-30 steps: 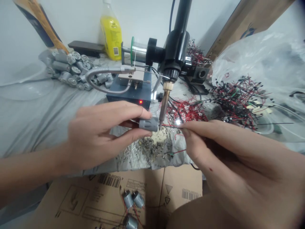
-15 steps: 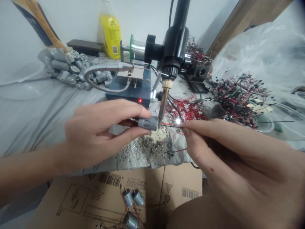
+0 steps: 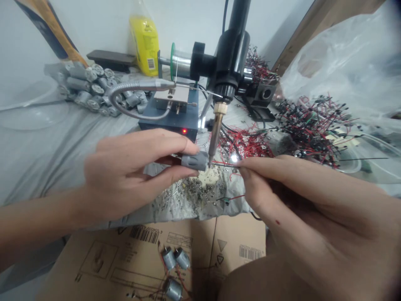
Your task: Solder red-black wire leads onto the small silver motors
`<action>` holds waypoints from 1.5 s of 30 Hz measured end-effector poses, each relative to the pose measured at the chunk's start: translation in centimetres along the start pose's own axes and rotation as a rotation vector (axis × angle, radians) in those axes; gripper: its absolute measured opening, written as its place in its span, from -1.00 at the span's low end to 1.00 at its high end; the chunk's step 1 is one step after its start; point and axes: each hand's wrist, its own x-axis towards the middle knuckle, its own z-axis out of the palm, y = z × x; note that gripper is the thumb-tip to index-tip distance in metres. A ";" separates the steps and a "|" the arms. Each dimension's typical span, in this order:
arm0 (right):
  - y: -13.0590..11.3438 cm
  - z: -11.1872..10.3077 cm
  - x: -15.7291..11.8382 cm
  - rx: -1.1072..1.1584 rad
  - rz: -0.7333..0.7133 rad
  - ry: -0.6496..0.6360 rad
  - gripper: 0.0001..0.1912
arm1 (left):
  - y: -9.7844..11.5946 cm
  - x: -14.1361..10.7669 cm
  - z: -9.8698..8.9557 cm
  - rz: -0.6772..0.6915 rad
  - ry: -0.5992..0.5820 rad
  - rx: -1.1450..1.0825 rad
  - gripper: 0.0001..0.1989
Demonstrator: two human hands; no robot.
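Relative to the earlier frames, bench items such as the yellow bottle [image 3: 145, 44] and the solder spool [image 3: 181, 65] have shifted slightly upward in the frame, and the top edge of the clear plastic bag [image 3: 338, 62] at upper right is higher; both hands remain nearly in position.

Left hand [image 3: 125, 167]: clamped on the grey motor [image 3: 194, 161] between thumb and fingers. The motor is located at the center of the frame, lying sideways, its end facing right beside the tip of the soldering iron [image 3: 215, 138]. Contact between tip and motor cannot be confirmed.

Right hand [image 3: 291, 196]: thumb and index finger pinched together on thin red and black wires [image 3: 224, 164], which extend left toward the same motor end.

The soldering iron points downward from a black stand [image 3: 232, 54] at upper center. Behind the left hand is a blue box [image 3: 169, 121] with a lit red indicator [image 3: 184, 131]; a flexible metal tube [image 3: 122, 90] curves beside it. A motor pile [image 3: 90, 90] occupies the upper left. Loose red wires [image 3: 247, 144] lie right of the iron, with a tangled lead cluster [image 3: 313, 129] farther right. Small debris [image 3: 200, 194] lies below the motor. At lower center, three wired motors [image 3: 173, 288] rest on cardboard [image 3: 140, 267].
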 end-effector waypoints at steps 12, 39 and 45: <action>-0.1 0.1 0.2 0.007 0.008 -0.013 -0.88 | 0.0 0.1 0.1 0.034 -0.008 0.008 -0.94; -0.6 -0.3 0.1 -0.018 0.032 0.014 -0.91 | -0.1 0.0 -0.1 -0.025 -0.001 0.032 -0.91; -0.3 0.0 -0.1 -0.034 0.058 0.011 -0.90 | 0.0 0.2 0.0 -0.012 0.007 0.038 -0.92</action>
